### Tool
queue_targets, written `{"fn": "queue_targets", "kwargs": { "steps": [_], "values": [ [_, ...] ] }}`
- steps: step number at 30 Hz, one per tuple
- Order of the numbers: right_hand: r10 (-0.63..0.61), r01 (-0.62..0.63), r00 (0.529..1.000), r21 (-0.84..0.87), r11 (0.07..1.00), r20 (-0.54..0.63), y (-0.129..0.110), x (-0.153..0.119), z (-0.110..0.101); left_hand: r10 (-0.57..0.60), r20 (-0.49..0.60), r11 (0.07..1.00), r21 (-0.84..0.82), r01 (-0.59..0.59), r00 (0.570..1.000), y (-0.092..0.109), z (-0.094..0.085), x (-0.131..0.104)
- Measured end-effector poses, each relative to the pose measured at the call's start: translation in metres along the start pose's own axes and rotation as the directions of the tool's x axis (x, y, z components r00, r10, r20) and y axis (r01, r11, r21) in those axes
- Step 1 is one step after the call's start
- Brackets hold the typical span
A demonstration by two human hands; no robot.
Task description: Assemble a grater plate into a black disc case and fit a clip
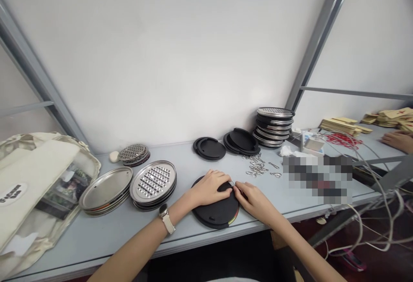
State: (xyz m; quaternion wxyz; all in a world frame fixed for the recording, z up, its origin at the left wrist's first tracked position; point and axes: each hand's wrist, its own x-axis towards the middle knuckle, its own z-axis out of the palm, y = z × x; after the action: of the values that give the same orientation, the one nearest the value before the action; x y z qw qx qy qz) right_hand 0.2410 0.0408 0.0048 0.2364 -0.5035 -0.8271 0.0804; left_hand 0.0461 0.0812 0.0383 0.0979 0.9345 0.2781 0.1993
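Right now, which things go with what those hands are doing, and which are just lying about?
Probably the job:
black disc under the left hand, metal clips, grater discs, black covers.

Probably just lying about:
cloth bag, white cords, yellow packets.

"What's worn on the left hand [211,189]?"
"A watch [166,218] at the wrist, with a dark, rounded face [163,209] and a cream strap [168,224]."
"And the right hand [253,202]?"
"Bare, like both forearms [298,240]."
"Other clothing?"
"A sliver of white cloth [230,279] at the bottom edge; too little to tell the garment."
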Motion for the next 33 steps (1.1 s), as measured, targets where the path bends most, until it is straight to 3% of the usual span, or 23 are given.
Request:
{"fn": "queue_targets", "kwargs": {
  "steps": [33],
  "values": [
    [0.001,-0.001,0.999,0.011,1.000,-0.032,-0.0012,0.0007,0.0007,0.000,0.005,1.000,-0.018,0.000,1.000,0.0015,-0.0011,-0.0007]
  ]
}}
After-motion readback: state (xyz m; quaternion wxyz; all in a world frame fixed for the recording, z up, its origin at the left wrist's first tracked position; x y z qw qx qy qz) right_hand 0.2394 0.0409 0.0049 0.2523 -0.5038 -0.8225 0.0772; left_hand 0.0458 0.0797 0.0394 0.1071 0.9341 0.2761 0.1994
